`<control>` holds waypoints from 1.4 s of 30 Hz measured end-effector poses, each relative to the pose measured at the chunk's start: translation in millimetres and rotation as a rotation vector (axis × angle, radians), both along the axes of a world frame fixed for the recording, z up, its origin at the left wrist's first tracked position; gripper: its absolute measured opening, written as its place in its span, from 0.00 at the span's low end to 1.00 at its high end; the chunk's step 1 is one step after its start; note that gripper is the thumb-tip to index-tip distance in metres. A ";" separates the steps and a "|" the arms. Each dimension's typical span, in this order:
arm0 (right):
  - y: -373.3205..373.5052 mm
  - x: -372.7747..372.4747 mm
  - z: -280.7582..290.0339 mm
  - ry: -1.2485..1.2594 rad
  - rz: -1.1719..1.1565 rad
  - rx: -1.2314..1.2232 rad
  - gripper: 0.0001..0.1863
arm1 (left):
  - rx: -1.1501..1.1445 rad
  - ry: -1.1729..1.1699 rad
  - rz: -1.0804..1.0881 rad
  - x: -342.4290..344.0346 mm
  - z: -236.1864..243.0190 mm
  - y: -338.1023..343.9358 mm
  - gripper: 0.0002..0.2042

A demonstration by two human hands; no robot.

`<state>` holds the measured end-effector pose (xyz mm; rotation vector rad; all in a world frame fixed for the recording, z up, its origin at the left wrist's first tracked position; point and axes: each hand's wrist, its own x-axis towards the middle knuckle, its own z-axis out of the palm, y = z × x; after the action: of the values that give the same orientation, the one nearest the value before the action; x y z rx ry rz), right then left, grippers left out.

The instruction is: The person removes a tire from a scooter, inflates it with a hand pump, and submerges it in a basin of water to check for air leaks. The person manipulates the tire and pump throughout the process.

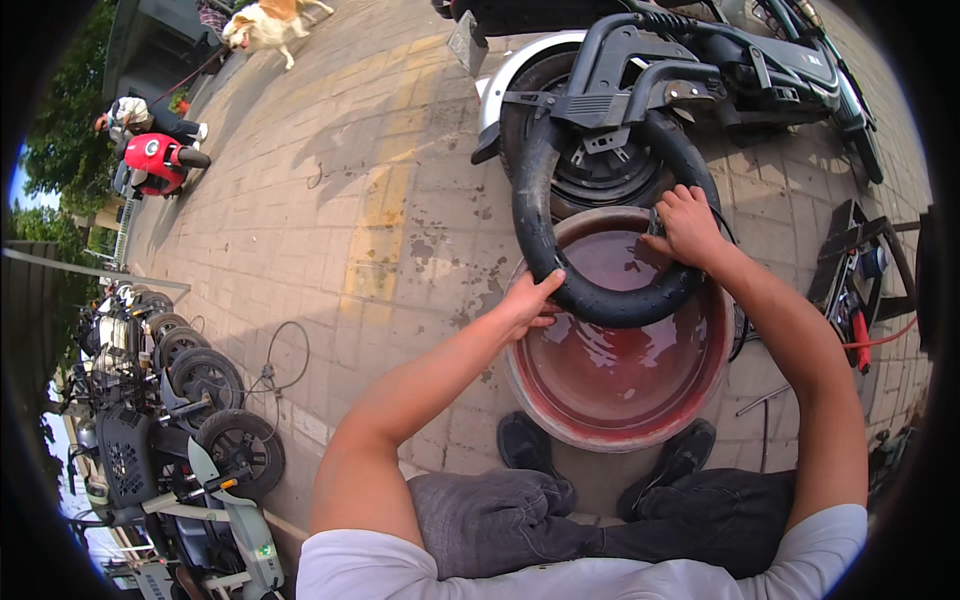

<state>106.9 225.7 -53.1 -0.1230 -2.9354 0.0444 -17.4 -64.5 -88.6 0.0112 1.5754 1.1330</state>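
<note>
A black inner tube [618, 305], puffed up into a ring, hangs tilted over a round reddish basin [590, 438]. Shallow water [620, 375] in the basin reflects light. My left hand [536, 302] grips the tube's lower left, its thumb on top and fingers beneath. At the right side of the ring, my right hand [688, 232] is closed around the tube; a small dark piece beside its thumb is too small to name. The tube's far edge reaches up to the scooter frame [605, 100], where part of it is hidden.
Behind the basin a scooter wheel [600, 175] lies close to the tube. Right of the basin stands a toolbox [850, 270] with a red-handled tool [860, 340]. Parked scooters [180, 440] line the left. Farther off are a rider on a red scooter [158, 163] and a leashed dog [270, 25].
</note>
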 end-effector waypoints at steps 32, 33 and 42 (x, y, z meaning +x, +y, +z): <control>49.1 -3.3 34.9 0.094 -0.286 -0.728 0.25 | -0.175 0.213 0.037 -16.3 33.0 6.9 0.31; 50.1 6.7 47.2 0.013 -0.384 -0.817 0.25 | -0.163 0.315 0.055 -29.7 36.6 1.3 0.31; 69.9 71.4 -1.7 0.103 -0.811 -1.371 0.20 | -0.048 0.626 0.139 -137.8 27.8 57.4 0.29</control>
<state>178.3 295.6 -54.8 -1.3398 -1.9687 1.7382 -155.2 -7.1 -60.8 0.2485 2.1823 1.2717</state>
